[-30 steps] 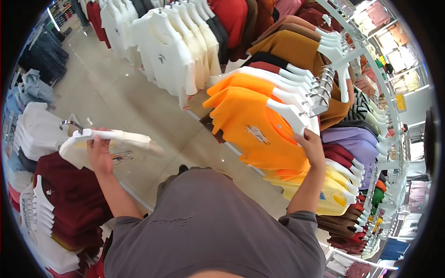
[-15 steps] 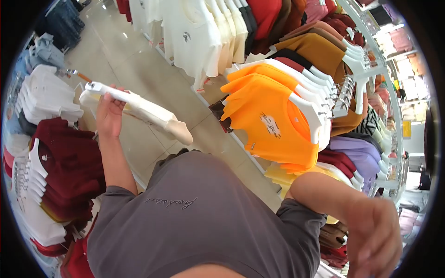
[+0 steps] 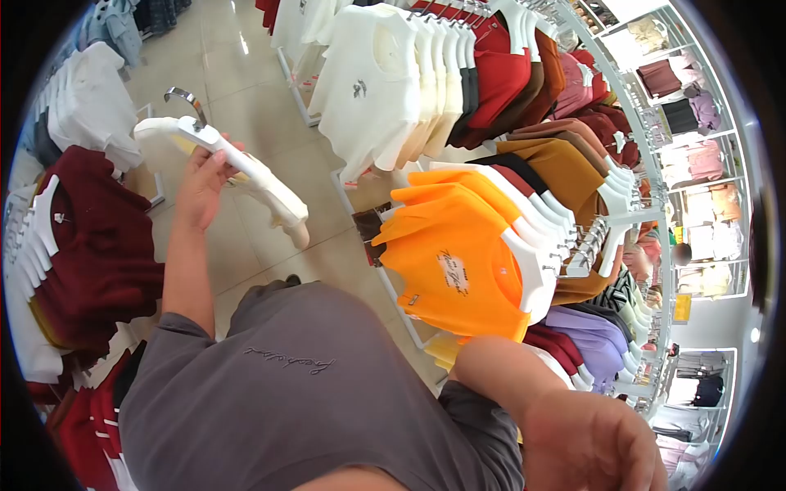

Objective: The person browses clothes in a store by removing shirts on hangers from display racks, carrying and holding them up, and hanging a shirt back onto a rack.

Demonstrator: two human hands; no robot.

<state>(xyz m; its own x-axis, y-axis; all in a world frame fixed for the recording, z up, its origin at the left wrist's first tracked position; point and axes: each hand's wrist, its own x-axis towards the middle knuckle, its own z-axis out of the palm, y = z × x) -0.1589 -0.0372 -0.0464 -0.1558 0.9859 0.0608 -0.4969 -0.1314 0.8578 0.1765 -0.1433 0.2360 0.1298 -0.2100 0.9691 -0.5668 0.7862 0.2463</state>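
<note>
My left hand [image 3: 205, 184] grips a white hanger [image 3: 237, 155] near its metal hook, at the left. A cream shirt [image 3: 274, 200] hangs from it, seen nearly edge-on from above. At the lower right, close to the camera, is my right hand [image 3: 594, 446], away from the rack. Its fingers look loosely curled and are cut off by the frame's edge, so what lies inside them is hidden. Beyond that hand, orange shirts [image 3: 442, 254] hang on white hangers at the rack's arm [image 3: 585, 250].
White shirts [image 3: 372, 90] and red ones [image 3: 501, 74] hang at the top. Purple shirts [image 3: 585, 335] hang to the right. Maroon garments [image 3: 102, 245] hang at the left. Tiled floor [image 3: 246, 90] runs between the racks. Wall shelves [image 3: 704, 196] stand at the far right.
My right hand has let go of the orange shirt's hanger and moved down and toward the camera. My left hand still holds the cream shirt's hanger, now turned with its hook up. The view has shifted.
</note>
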